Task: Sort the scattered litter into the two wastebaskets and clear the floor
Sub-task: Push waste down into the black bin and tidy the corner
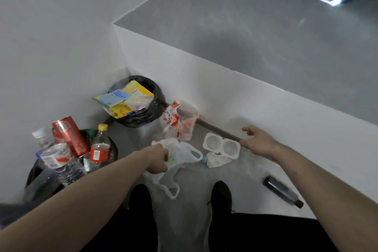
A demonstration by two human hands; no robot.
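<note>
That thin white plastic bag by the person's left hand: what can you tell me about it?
The white plastic bag is thin, translucent film, crumpled and empty-looking, lying on the grey floor just ahead of the person's black shoes. Its loop handles splay outward, one toward the shoes. The left hand grips its bunched left part. It lies between the red-printed bag behind and the shoes.

- Red can (69, 135): white print runs along its side, too blurred to read.
- Blue packet (113, 96) in the far bin: white characters on it, not legible.
- Red-and-white bag (173, 120) on the floor: red characters, too crumpled and blurred to make out.
- Bottle (99, 150) with a red label: the label's print is unreadable.
- White cup (54, 155): red marks, no readable word.
</note>
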